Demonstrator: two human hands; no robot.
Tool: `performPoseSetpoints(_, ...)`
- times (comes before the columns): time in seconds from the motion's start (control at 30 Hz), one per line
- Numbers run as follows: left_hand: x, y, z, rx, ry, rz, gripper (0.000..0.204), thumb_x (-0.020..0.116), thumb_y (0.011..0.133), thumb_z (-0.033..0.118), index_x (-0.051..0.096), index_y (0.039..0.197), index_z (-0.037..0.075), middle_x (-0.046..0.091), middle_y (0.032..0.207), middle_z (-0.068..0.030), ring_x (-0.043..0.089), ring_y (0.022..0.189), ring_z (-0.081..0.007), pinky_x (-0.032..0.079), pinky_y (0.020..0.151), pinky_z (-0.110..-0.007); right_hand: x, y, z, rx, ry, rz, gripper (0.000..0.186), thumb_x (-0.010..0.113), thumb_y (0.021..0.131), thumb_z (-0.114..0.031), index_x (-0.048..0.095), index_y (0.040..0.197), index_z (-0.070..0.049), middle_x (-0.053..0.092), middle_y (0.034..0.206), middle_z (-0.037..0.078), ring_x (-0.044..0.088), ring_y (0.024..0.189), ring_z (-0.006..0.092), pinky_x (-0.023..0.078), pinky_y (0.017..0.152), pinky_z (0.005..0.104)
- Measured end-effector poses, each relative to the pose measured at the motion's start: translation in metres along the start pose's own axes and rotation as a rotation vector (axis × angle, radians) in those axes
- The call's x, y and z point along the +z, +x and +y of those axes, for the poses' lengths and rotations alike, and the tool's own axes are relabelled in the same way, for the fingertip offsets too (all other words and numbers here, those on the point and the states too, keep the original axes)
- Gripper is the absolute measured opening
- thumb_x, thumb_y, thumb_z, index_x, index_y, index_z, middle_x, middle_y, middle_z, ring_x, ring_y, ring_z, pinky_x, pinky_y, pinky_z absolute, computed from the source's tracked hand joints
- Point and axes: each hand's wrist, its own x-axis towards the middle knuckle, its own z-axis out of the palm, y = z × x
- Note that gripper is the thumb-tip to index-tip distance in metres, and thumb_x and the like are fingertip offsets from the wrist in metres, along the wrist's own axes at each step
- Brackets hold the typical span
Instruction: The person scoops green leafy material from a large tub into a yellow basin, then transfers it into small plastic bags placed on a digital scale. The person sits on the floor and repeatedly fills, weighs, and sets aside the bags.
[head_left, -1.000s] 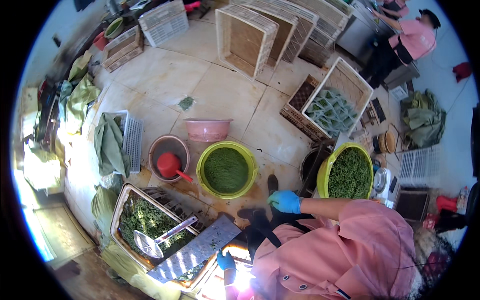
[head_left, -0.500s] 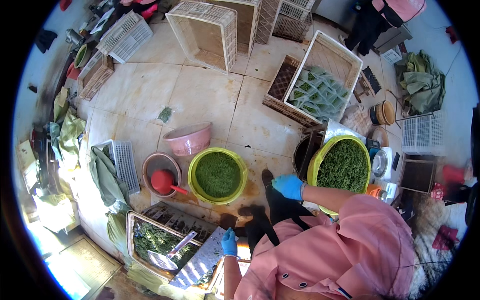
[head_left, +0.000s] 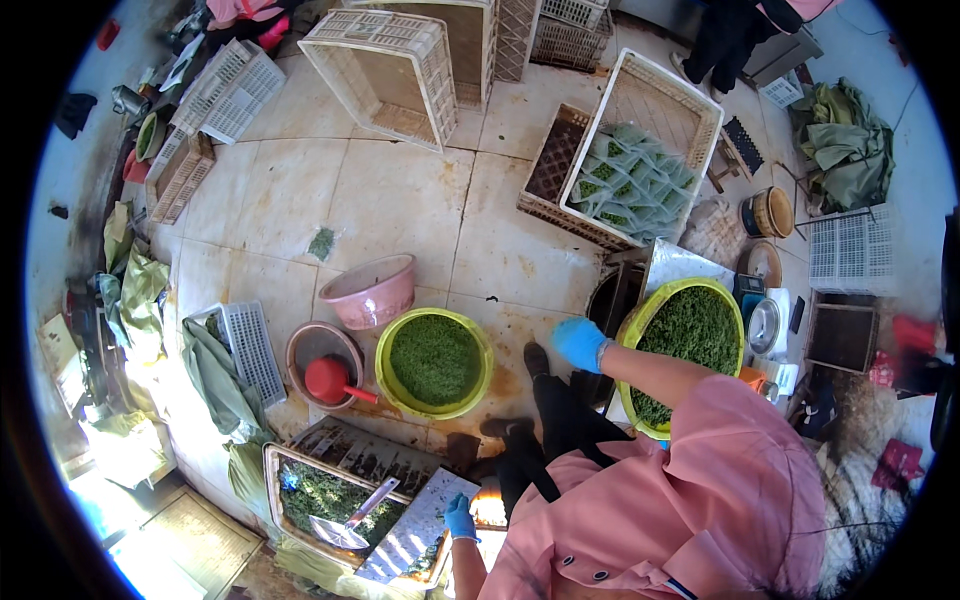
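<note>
My right hand [head_left: 580, 345], in a blue glove, hangs over the floor just left of a yellow-green basin [head_left: 737, 370] heaped with chopped greens [head_left: 688, 335]. Its back faces up and its fingers are hidden. My left hand [head_left: 459, 518], gloved in blue too, is low down beside a speckled board [head_left: 412, 530]. Its fingers look curled together; whatever they hold, if anything, is too small to make out. Left of that board, a skimmer [head_left: 340, 532] with a long handle rests over a framed tub [head_left: 268, 480] of wet greens.
On the floor ahead are another yellow-green basin [head_left: 487, 385] of greens, a pink tub [head_left: 368, 295] and a brown basin [head_left: 297, 350] with a red ladle [head_left: 327, 380]. A white crate [head_left: 715, 110] with bagged greens stands beyond. Another person [head_left: 730, 40] is at the far right.
My right hand has risen slightly, and my left hand sits lower in the picture. The whole view has shifted a little; the basins and skimmer keep their places.
</note>
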Motion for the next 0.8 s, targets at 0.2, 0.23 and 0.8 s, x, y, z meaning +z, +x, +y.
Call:
performPoseSetpoints(0.2, 0.022, -0.009, 0.021, 0.112, 0.030, -0.050, 0.029, 0.064, 0.086, 0.016, 0.064, 0.112, 0.003, 0.066, 0.096, -0.0043, 0.060, 0.079, -0.0113, 0.045, 0.057, -0.026, -0.011, 0.016, -0.003, -0.035, 0.052, 0.008, 0.014, 0.056, 0.077, -0.012, 0.067, 0.081, -0.004, 0.067, 0.079, 0.017, 0.067, 0.075, 0.0311, 0.052, 0.057, 0.0434)
performPoseSetpoints(0.23, 0.030, -0.015, 0.034, 0.084, -0.012, -0.042, 0.029, 0.064, 0.086, 0.017, 0.064, 0.112, 0.003, 0.066, 0.095, -0.0038, 0.060, 0.078, -0.0111, 0.045, 0.056, -0.026, -0.012, 0.014, 0.010, 0.044, 0.046, -0.073, 0.015, 0.056, 0.077, -0.012, 0.067, 0.082, -0.004, 0.067, 0.081, 0.017, 0.067, 0.077, 0.0307, 0.052, 0.058, 0.0432)
performPoseSetpoints(0.8, 0.069, 0.031, 0.122, -0.096, -0.031, -0.168, 0.029, 0.064, 0.085, 0.012, 0.063, 0.113, 0.005, 0.066, 0.088, -0.0016, 0.058, 0.068, -0.0086, 0.042, 0.053, -0.022, -0.042, -0.069, 0.007, 0.179, 0.394, 0.065, 0.016, 0.053, 0.079, -0.010, 0.057, 0.089, 0.002, 0.065, 0.079, 0.019, 0.064, 0.066, 0.0368, 0.050, 0.054, 0.0463)
